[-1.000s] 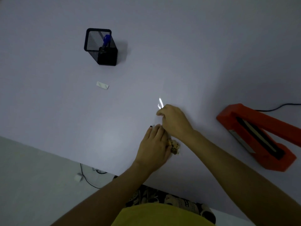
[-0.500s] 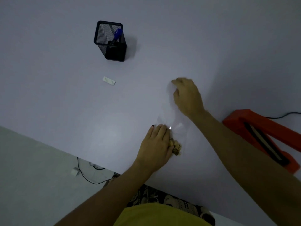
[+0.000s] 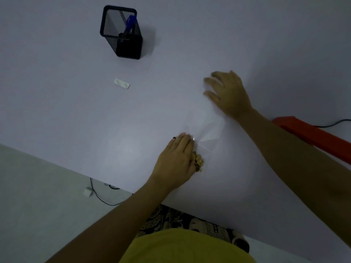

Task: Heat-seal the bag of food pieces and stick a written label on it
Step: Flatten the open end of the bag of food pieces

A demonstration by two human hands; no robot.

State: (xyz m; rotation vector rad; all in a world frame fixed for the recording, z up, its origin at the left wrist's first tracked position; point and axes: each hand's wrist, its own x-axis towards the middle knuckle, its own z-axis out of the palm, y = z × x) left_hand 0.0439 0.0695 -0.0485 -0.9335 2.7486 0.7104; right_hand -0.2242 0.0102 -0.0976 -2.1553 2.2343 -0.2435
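A clear plastic bag [image 3: 208, 130] lies flat on the white table, with brown food pieces [image 3: 199, 161] bunched at its near end. My left hand [image 3: 177, 160] presses flat on that near end, partly covering the food. My right hand [image 3: 227, 93] rests palm down with fingers spread on the bag's far end, which is hard to make out. The orange heat sealer [image 3: 311, 134] lies at the right, partly hidden by my right forearm. A small white label [image 3: 122, 83] lies on the table to the left.
A black mesh pen holder [image 3: 122, 33] with a blue pen [image 3: 130, 22] stands at the back left. A black cable [image 3: 334, 123] runs from the sealer off the right edge. The table's near edge [image 3: 76, 169] slants across the lower left, floor and a cord below.
My right hand has slid away from my left hand along the bag toward its far end and spread out flat. The left hand has stayed on the food end.
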